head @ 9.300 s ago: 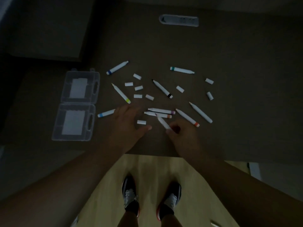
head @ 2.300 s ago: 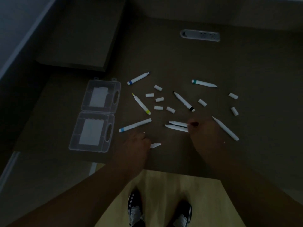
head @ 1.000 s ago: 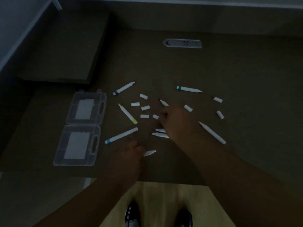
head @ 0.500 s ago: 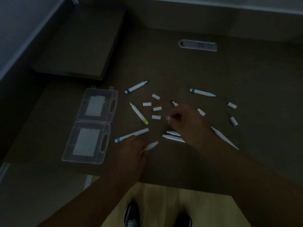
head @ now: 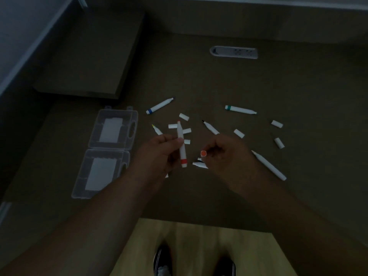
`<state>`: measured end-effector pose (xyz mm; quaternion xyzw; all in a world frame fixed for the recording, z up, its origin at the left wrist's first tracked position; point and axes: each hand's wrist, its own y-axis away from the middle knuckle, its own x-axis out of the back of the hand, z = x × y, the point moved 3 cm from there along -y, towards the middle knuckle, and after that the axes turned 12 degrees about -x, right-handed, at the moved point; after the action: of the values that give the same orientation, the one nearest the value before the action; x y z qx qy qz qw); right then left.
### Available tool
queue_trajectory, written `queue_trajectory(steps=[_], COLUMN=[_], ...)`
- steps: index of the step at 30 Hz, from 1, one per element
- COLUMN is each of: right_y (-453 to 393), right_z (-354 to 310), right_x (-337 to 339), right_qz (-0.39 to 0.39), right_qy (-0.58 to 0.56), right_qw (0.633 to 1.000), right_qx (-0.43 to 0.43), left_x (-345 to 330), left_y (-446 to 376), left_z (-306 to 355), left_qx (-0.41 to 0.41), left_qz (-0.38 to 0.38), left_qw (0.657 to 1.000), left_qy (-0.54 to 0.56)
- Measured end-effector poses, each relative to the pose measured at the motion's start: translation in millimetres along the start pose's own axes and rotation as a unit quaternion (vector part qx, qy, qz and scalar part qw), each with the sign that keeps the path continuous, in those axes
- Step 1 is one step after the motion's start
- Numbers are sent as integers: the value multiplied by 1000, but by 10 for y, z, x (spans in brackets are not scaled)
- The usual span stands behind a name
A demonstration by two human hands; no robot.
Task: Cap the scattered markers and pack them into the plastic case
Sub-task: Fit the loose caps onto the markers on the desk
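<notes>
My left hand (head: 159, 154) grips an uncapped white marker with a red band (head: 182, 145), lifted above the table, its red tip pointing away from me. My right hand (head: 225, 154) pinches a cap with an orange-red end (head: 203, 153), a short gap to the right of that marker. The clear plastic case (head: 108, 151) lies open at the left. Several uncapped markers and loose white caps lie scattered on the brown table (head: 258, 80): a blue-banded marker (head: 159, 106), a green-banded one (head: 240, 109), a black-tipped one (head: 210, 127) and a long white one (head: 268, 165).
A socket strip (head: 234, 52) is set into the table at the back. A raised dark block (head: 85, 56) stands at the back left. The table's near edge lies just behind my wrists, with wooden floor and my shoes below.
My left hand has lifted the red-banded marker off the table. My right hand picked a cap from among the loose ones and drew it back toward the marker.
</notes>
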<state>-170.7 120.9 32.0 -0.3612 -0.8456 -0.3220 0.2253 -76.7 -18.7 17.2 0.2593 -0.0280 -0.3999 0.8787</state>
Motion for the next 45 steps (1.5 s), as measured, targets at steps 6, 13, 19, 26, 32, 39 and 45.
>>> queue_trajectory(steps=[6,13,19,26,32,39,45], right_y=[103,124,111,70,105,170,211], right_z=[-3,89,252,623,768,888,1046], right_x=[-11,-15,151,764,905,922,973], right_qz=[-20,-28,14,121,133,137,121], right_qy=[-11,-11,-25,-79,-63,-84,-116], right_qw=[999,999,999,985,984,983,981], right_qx=[36,20,-20,-98,-103,-93,-98], left_x=[-100,-135,-104,-147,-349,-407,-546], left_y=[-17,-7,45,188,292,287,312], left_z=[-31,-86,-118,-416,-603,-687,-667], left_qx=[4,6,10,-74,-142,-180,-222], left_qz=[-25,-27,-25,-139,-294,-264,-207], left_qw=[1000,999,999,859,623,610,620], left_qy=[19,16,-30,-488,-711,-725,-724])
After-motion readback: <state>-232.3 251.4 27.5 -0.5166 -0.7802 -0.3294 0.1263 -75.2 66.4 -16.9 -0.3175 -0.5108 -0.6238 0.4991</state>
